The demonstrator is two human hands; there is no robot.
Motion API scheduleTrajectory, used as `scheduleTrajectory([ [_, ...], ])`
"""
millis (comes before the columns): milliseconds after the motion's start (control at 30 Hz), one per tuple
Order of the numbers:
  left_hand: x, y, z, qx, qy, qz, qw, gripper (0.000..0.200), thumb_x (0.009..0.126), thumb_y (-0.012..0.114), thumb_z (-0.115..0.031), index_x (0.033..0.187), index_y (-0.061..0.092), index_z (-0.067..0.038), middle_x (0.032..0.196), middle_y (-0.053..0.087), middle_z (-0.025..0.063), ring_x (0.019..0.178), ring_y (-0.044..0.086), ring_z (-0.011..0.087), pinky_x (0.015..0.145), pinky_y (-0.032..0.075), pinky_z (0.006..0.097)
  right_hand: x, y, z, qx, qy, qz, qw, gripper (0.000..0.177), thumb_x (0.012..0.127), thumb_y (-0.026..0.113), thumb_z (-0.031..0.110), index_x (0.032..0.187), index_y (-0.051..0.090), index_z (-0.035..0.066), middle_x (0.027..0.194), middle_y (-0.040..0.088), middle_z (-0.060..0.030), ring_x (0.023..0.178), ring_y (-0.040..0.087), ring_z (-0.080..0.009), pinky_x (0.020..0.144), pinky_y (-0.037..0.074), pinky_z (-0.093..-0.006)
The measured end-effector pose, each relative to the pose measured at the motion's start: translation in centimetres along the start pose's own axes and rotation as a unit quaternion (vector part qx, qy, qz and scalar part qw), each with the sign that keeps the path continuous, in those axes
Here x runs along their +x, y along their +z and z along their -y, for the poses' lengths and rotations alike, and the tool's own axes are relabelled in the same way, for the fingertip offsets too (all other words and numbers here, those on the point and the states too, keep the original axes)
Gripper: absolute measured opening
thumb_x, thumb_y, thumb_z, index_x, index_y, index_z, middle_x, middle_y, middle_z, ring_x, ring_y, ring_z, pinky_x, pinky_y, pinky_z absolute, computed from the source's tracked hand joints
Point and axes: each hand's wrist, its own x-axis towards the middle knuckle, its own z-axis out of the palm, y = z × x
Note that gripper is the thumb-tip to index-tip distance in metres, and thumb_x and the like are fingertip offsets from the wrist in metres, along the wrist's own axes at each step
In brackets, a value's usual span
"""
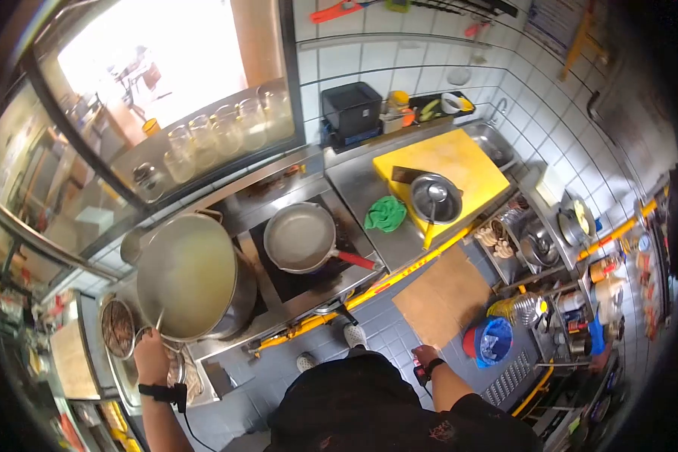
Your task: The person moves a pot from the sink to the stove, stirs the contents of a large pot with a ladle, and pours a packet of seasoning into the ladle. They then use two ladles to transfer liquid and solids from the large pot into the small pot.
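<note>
The left hand (151, 360) has its fingers closed around a thin utensil handle (160, 318), which leans over the rim of the large pot (242, 301) at the left end of the counter (352, 177); gripping it high likely keeps the skin away from the cloudy yellowish liquid. The right hand (426, 355) hangs out beyond the near edge, fingers curled narrowly on a small red-and-black object (419, 369). Right of the pot, a shallow round pan (300, 237) lies on the dark cooktop, its red handle (355, 261) pointing to the near edge, probably for easy reach. A crumpled green cloth (386, 214) sits just beside the thick, smooth yellow board (478, 162) at the right end, perhaps for quick wiping. The board carries a shiny metal bowl (450, 205) close to its near edge and a flat, dark rectangular blade (405, 175).
</note>
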Motion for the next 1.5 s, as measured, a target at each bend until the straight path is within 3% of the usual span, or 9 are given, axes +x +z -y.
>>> scheduleTrajectory([
  [333, 0.3, -6.1, 3.7, -0.042, 0.078, 0.06, 0.994, 0.012, 0.075, 0.067, -0.011, 0.075, 0.075, -0.001, 0.071, 0.067, 0.023, 0.073, 0.068, 0.0414, 0.069, 0.056, 0.0485, -3.8, 0.0, 2.1, -0.446, -0.111, 0.028, 0.888, 0.04, 0.087, 0.065, 0.024, 0.127, 0.068, 0.023, 0.109, 0.074, -0.0059, 0.102, 0.071, -0.0288, 0.082, 0.057, -0.0449],
  [367, -0.1, -7.4, 3.7, -0.08, 0.099, 0.028, 0.991, 0.015, 0.074, 0.069, -0.016, 0.077, 0.076, -0.003, 0.069, 0.066, 0.0224, 0.072, 0.068, 0.0405, 0.069, 0.056, 0.0483, 2.8, 3.7, -9.9, -0.429, -0.152, -0.003, 0.89, 0.039, 0.088, 0.064, 0.026, 0.127, 0.067, 0.023, 0.111, 0.074, -0.006, 0.103, 0.07, -0.0289, 0.085, 0.057, -0.0447],
  [533, 1.0, -9.9, 5.1, -0.102, 0.162, 0.09, 0.977, 0.019, 0.075, 0.072, -0.024, 0.075, 0.074, -0.005, 0.066, 0.064, 0.0199, 0.069, 0.067, 0.0407, 0.068, 0.055, 0.0497, 0.3, 4.8, -8.5, -0.143, 0.037, -0.039, 0.988, 0.03, 0.094, 0.057, 0.025, 0.12, 0.071, 0.021, 0.117, 0.073, -0.0073, 0.107, 0.071, -0.0244, 0.089, 0.057, -0.0412],
  [700, 2.2, -9.9, 6.1, -0.207, 0.25, 0.189, 0.927, 0.031, 0.084, 0.068, -0.025, 0.108, 0.07, -0.005, 0.086, 0.071, 0.013, 0.075, 0.068, 0.0308, 0.068, 0.056, 0.0414, -4.2, -4.3, -1.5, -0.369, -0.161, -0.22, 0.889, 0.008, 0.087, 0.055, 0.021, 0.087, 0.058, 0.013, 0.069, 0.057, -0.0025, 0.07, 0.062, -0.0211, 0.063, 0.052, -0.0415],
  [767, 3.2, -7.4, 6.8, -0.299, 0.35, 0.148, 0.875, 0.02, 0.096, 0.061, -0.019, 0.108, 0.065, -0.003, 0.072, 0.065, 0.0028, 0.051, 0.057, 0.0185, 0.05, 0.049, 0.0311, 1.3, -5.8, -8.5, -0.286, -0.043, -0.209, 0.934, 0.009, 0.086, 0.06, 0.017, 0.087, 0.06, 0.009, 0.072, 0.062, -0.0077, 0.07, 0.065, -0.0247, 0.059, 0.053, -0.0418],
  [800, 3.5, -7.4, 6.3, -0.3, 0.35, 0.146, 0.875, 0.02, 0.096, 0.061, -0.019, 0.108, 0.065, -0.003, 0.072, 0.065, 0.0028, 0.051, 0.057, 0.0185, 0.05, 0.049, 0.0311, 0.2, -7.8, -6.6, 0.087, -0.006, -0.24, 0.967, 0.01, 0.087, 0.062, 0.017, 0.087, 0.06, 0.007, 0.073, 0.064, -0.0091, 0.069, 0.066, -0.0256, 0.059, 0.054, -0.0416],
  [833, 3.5, -8.0, 5.2, -0.304, 0.327, 0.139, 0.884, 0.023, 0.086, 0.066, -0.019, 0.105, 0.07, -0.006, 0.081, 0.068, 0.0099, 0.069, 0.063, 0.0284, 0.062, 0.052, 0.0389, -4.5, -10.9, 0.0, 0.448, -0.013, -0.313, 0.837, 0.012, 0.088, 0.063, 0.016, 0.086, 0.06, 0.004, 0.074, 0.065, -0.0105, 0.069, 0.067, -0.0266, 0.059, 0.055, -0.0414],
  [933, 2.8, -9.4, 2.7, -0.33, 0.331, 0.108, 0.877, 0.027, 0.077, 0.067, -0.014, 0.103, 0.073, -0.009, 0.092, 0.069, 0.0177, 0.088, 0.067, 0.0401, 0.075, 0.054, 0.0474, -11.3, -15.9, 14.3, 0.306, -0.053, -0.455, 0.834, 0.022, 0.093, 0.063, 0.017, 0.101, 0.065, -0.004, 0.077, 0.066, -0.0077, 0.058, 0.063, -0.0158, 0.049, 0.047, -0.0301],
  [1500, 7.3, -0.3, -5.4, -0.125, 0.043, -0.032, 0.991, 0.015, 0.086, 0.058, -0.011, 0.08, 0.069, -0.004, 0.076, 0.07, 0.0191, 0.076, 0.072, 0.0363, 0.069, 0.058, 0.0461, -8.0, -40.5, 53.9, 0.152, -0.475, -0.393, 0.772, 0.04, 0.097, 0.067, 0.016, 0.131, 0.057, -0.003, 0.117, 0.068, -0.0106, 0.102, 0.065, -0.0147, 0.089, 0.051, -0.0276],
])
